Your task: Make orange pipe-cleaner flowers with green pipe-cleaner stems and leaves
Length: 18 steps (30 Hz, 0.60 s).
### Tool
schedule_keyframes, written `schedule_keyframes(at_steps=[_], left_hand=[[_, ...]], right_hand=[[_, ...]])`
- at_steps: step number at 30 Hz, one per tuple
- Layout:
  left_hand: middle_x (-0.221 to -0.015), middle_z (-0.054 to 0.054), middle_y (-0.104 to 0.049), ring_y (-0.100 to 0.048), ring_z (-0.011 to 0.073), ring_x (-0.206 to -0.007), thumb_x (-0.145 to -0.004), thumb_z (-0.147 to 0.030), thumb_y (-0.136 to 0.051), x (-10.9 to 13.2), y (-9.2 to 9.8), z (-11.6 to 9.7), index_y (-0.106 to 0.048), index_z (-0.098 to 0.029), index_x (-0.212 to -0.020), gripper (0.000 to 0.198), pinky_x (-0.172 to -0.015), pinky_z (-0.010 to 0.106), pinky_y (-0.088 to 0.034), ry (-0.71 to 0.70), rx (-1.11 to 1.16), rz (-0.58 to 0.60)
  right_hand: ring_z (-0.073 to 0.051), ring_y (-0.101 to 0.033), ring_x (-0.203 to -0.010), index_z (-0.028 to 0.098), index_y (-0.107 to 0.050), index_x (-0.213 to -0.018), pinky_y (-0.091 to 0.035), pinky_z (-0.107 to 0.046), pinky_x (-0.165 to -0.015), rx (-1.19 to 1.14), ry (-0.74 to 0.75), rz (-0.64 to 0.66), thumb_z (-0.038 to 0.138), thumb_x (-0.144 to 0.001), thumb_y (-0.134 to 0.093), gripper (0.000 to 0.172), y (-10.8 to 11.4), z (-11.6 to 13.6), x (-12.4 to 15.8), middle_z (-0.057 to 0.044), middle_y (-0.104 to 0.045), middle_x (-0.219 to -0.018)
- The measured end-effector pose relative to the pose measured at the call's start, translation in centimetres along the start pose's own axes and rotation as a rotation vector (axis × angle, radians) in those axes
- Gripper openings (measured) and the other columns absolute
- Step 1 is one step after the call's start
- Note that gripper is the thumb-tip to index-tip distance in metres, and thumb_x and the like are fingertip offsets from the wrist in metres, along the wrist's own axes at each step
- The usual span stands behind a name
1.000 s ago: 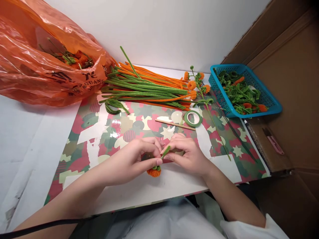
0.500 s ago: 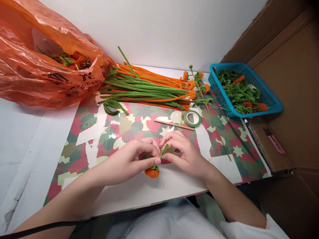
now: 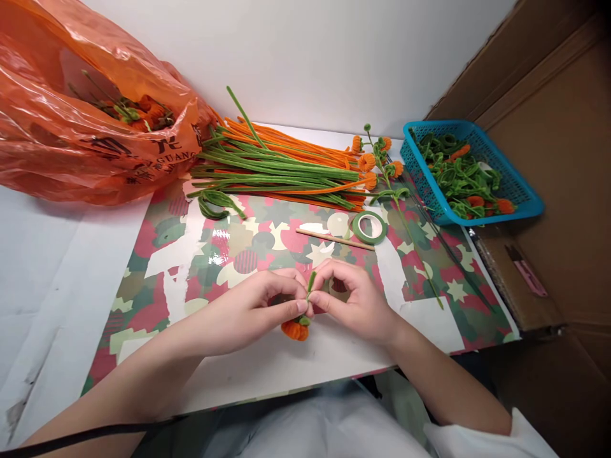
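Observation:
My left hand (image 3: pixel 260 308) and my right hand (image 3: pixel 351 296) meet over the patterned mat (image 3: pixel 191 254), fingers pinched together on a small pipe-cleaner piece. Its orange ball (image 3: pixel 294 329) hangs just below my left fingertips. A short green stem (image 3: pixel 310 282) sticks up between both hands' fingertips. Both hands are closed on this piece; how the stem runs inside the fingers is hidden.
Green and orange pipe cleaners (image 3: pixel 281 168) lie bundled behind the hands. A green tape roll (image 3: pixel 369 227) and a wooden stick (image 3: pixel 334 239) lie nearer. An orange plastic bag (image 3: pixel 81 108) sits far left, a blue basket (image 3: pixel 470 170) of finished pieces far right, beside cardboard (image 3: pixel 548 159).
The green stem has swung from slanting right to nearly upright. My right fingers have closed in toward my left fingertips. The orange ball stays below them.

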<state>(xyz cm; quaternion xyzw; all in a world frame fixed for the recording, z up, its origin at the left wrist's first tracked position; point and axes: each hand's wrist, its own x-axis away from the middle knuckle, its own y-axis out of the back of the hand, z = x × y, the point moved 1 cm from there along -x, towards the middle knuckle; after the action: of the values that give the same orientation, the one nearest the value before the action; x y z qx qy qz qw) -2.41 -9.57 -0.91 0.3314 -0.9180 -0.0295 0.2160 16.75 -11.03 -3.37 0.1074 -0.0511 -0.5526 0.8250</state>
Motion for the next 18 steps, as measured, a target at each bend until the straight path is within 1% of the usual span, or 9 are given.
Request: schedule_keyframes(at_steps=[2, 4, 6, 7, 9, 11, 12, 15, 18], left_hand=[[-0.08, 0.0, -0.056, -0.053, 0.0149, -0.079, -0.096, -0.038, -0.044, -0.04, -0.19, -0.09, -0.063, -0.019, -0.078, 0.033, -0.068, 0.026, -0.044, -0.005, -0.017, -0.012], [-0.08, 0.0, -0.056, -0.053, 0.0144, -0.078, -0.097, -0.036, -0.043, -0.03, -0.37, -0.17, -0.06, -0.019, -0.076, 0.032, -0.067, 0.025, -0.044, -0.009, -0.007, -0.006], [-0.077, -0.001, -0.055, -0.052, 0.0141, -0.075, -0.097, -0.035, -0.04, 0.01, -0.47, -0.22, -0.055, -0.019, -0.074, 0.032, -0.065, 0.024, -0.043, -0.005, 0.002, 0.005], [-0.074, -0.001, -0.054, -0.052, 0.0141, -0.074, -0.098, -0.035, -0.039, 0.02, -0.5, -0.22, -0.053, -0.019, -0.073, 0.033, -0.064, 0.024, -0.042, -0.003, -0.004, 0.006], [-0.072, -0.001, -0.052, -0.05, 0.0143, -0.074, -0.098, -0.034, -0.037, 0.02, -0.48, -0.23, -0.05, -0.019, -0.071, 0.034, -0.063, 0.024, -0.041, -0.014, -0.034, -0.004], [-0.072, -0.001, -0.051, -0.049, 0.0143, -0.074, -0.098, -0.031, -0.036, -0.02, -0.41, -0.25, -0.049, -0.019, -0.07, 0.033, -0.064, 0.024, -0.04, -0.035, -0.064, -0.019], [-0.073, -0.001, -0.051, -0.048, 0.0141, -0.074, -0.097, -0.029, -0.036, -0.04, -0.36, -0.26, -0.049, -0.019, -0.069, 0.032, -0.064, 0.024, -0.04, -0.042, -0.072, -0.026], [-0.073, -0.001, -0.05, -0.047, 0.0137, -0.071, -0.095, -0.026, -0.036, -0.07, -0.23, -0.22, -0.049, -0.019, -0.068, 0.031, -0.063, 0.025, -0.039, -0.039, -0.069, -0.042], [-0.071, -0.002, -0.049, -0.046, 0.0131, -0.067, -0.095, -0.026, -0.036, -0.08, -0.19, -0.13, -0.048, -0.019, -0.068, 0.03, -0.062, 0.025, -0.039, -0.023, -0.036, -0.01]], right_hand=[[-0.013, -0.06, -0.073, 0.02, -0.058, -0.085, -0.048, -0.025, -0.063, -0.087, -0.116, -0.004, 0.021, -0.082, -0.068, 0.01, -0.03, -0.29, 0.02, 0.0, -0.064, -0.081], [-0.013, -0.061, -0.072, 0.02, -0.058, -0.1, -0.049, -0.025, -0.063, -0.171, -0.191, 0.001, 0.023, -0.08, -0.07, 0.023, 0.0, -0.45, 0.0, 0.001, -0.064, -0.08], [-0.013, -0.062, -0.074, 0.021, -0.058, -0.112, -0.05, -0.026, -0.066, -0.204, -0.2, 0.027, 0.022, -0.08, -0.07, 0.034, 0.06, -0.43, -0.06, 0.0, -0.066, -0.082], [-0.014, -0.063, -0.076, 0.02, -0.061, -0.112, -0.051, -0.027, -0.068, -0.193, -0.189, 0.041, 0.022, -0.081, -0.069, 0.032, 0.1, -0.37, -0.09, -0.001, -0.067, -0.085], [-0.015, -0.064, -0.078, 0.02, -0.067, -0.101, -0.051, -0.027, -0.068, -0.137, -0.145, 0.05, 0.021, -0.082, -0.068, 0.018, 0.19, -0.18, -0.13, -0.003, -0.069, -0.088], [-0.015, -0.063, -0.076, 0.019, -0.069, -0.088, -0.05, -0.027, -0.066, -0.057, -0.09, 0.028, 0.021, -0.083, -0.068, 0.005, 0.28, 0.03, -0.16, -0.003, -0.069, -0.085], [-0.015, -0.063, -0.074, 0.019, -0.069, -0.084, -0.049, -0.027, -0.064, -0.018, -0.061, 0.01, 0.021, -0.083, -0.068, 0.002, 0.33, 0.12, -0.17, -0.003, -0.069, -0.081], [-0.015, -0.062, -0.072, 0.02, -0.068, -0.08, -0.047, -0.028, -0.063, 0.079, 0.029, -0.033, 0.021, -0.083, -0.069, 0.003, 0.46, 0.24, -0.2, -0.002, -0.067, -0.075], [-0.016, -0.061, -0.073, 0.021, -0.066, -0.081, -0.047, -0.03, -0.069, 0.157, 0.134, -0.026, 0.02, -0.085, -0.066, 0.005, 0.54, 0.22, -0.2, -0.001, -0.067, -0.074]])
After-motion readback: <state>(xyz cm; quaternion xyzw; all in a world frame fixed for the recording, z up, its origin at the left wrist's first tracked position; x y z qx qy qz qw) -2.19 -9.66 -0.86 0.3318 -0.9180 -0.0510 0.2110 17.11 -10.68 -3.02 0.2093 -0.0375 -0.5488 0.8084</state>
